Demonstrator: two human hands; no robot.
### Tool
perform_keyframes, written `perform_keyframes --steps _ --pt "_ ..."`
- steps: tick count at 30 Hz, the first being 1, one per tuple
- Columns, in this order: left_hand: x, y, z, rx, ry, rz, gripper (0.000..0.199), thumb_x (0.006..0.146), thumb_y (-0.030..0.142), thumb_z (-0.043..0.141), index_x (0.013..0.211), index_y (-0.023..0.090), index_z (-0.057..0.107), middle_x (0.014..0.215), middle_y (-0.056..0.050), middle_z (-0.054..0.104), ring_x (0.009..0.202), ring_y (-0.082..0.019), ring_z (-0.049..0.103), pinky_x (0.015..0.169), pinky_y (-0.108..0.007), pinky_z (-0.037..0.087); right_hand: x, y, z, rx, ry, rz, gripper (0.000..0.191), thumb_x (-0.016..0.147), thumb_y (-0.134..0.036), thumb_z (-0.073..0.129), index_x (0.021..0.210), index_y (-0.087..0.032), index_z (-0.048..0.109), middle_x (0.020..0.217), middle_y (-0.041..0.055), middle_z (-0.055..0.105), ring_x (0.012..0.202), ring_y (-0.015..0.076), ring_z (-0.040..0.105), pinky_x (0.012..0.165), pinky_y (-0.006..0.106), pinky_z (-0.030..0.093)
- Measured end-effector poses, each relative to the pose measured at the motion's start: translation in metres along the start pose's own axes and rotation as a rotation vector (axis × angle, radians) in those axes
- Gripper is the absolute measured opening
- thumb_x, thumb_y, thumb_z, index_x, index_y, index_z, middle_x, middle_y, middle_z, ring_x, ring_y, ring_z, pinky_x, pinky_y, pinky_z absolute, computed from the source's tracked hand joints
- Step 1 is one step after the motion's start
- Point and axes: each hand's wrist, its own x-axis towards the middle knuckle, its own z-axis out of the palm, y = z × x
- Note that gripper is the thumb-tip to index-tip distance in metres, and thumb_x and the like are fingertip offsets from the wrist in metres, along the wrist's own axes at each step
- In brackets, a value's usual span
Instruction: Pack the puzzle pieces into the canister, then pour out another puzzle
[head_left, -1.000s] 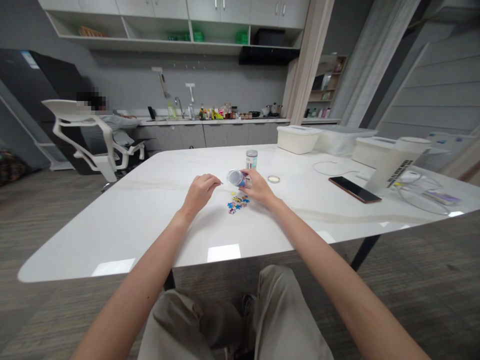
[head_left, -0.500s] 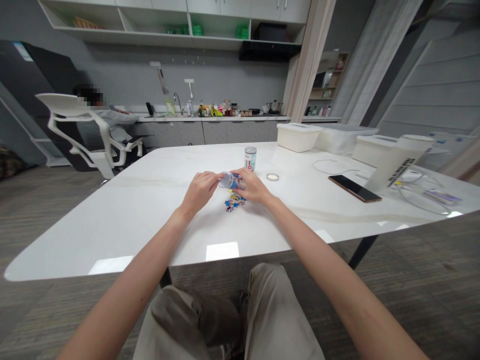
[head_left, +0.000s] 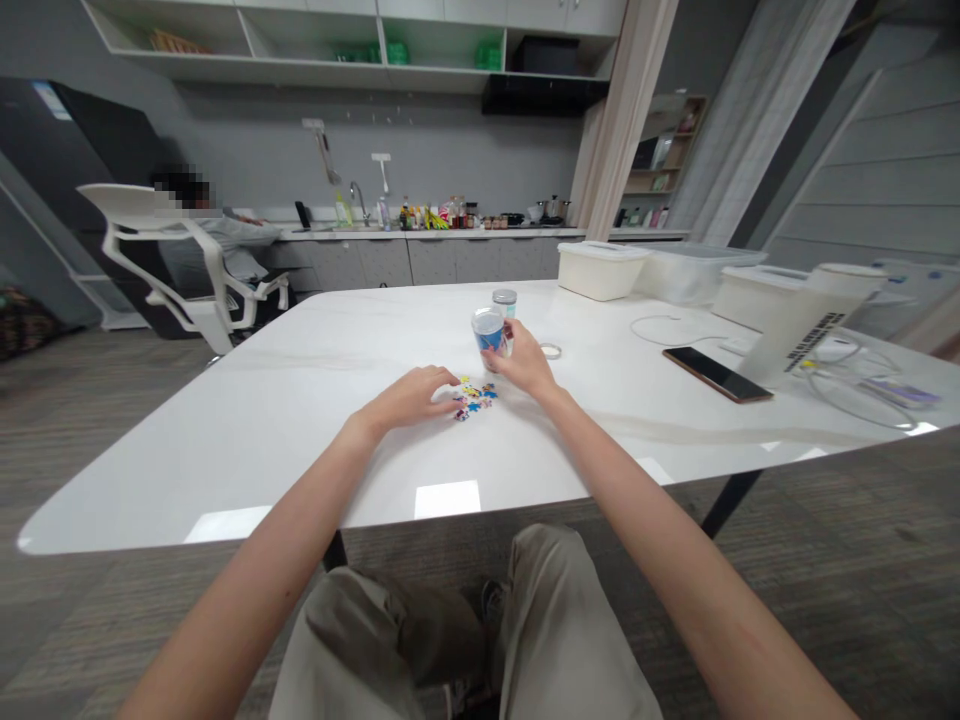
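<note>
My right hand (head_left: 524, 360) is wrapped round a clear can with a blue label (head_left: 488, 334), which stands nearly upright with its open end up. A small pile of colourful puzzle pieces (head_left: 474, 398) lies on the white table. My left hand (head_left: 415, 394) rests at the left side of the pile, fingers apart, its fingertips touching or just beside the pieces. Behind the held can is a second can with a silver lid (head_left: 505, 298), partly hidden. A ring-shaped lid (head_left: 551, 351) lies flat to the right of my right hand.
On the right of the table (head_left: 247, 420) are a phone (head_left: 717, 374), a white cup with black print (head_left: 814, 325), cables and a purple item. White storage boxes (head_left: 602, 271) stand at the back right. A person (head_left: 225, 245) sits in a white chair at the far left.
My right hand has turned the can from lying tilted to nearly upright and moved it back. My left hand has left the can's mouth and come down beside the pieces.
</note>
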Motion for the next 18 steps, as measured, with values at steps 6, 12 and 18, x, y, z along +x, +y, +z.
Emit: perform_keyframes --steps 6,12,18 --pt "0.000 -0.001 0.004 -0.133 -0.114 0.028 0.025 0.088 0.040 0.058 0.100 0.021 0.069 0.109 -0.008 0.068 0.100 -0.021 0.062 0.092 -0.033 0.046 -0.003 0.008 0.004 -0.035 -0.012 0.169 0.051 0.074 -0.036 0.066 0.119 -0.016 0.051 0.110 0.0135 0.066 0.094 0.0258 0.062 0.084 0.040 0.048" --pt "0.001 -0.001 0.002 -0.154 -0.096 0.013 0.021 0.089 0.037 0.056 0.093 0.021 0.068 0.100 -0.007 0.068 0.094 -0.020 0.062 0.088 -0.032 0.047 -0.003 0.010 0.007 0.007 -0.058 0.211 0.051 0.074 -0.037 0.066 0.118 -0.016 0.050 0.112 0.0148 0.066 0.096 0.0275 0.063 0.085 0.042 0.049" --pt "-0.002 -0.010 0.003 -0.067 -0.089 0.023 0.022 0.091 0.025 0.047 0.091 0.019 0.068 0.097 -0.008 0.067 0.093 -0.019 0.061 0.087 -0.032 0.047 -0.004 0.007 0.004 0.024 -0.087 0.245 0.050 0.074 -0.034 0.065 0.118 -0.017 0.049 0.116 0.0148 0.065 0.100 0.0283 0.062 0.088 0.044 0.049"
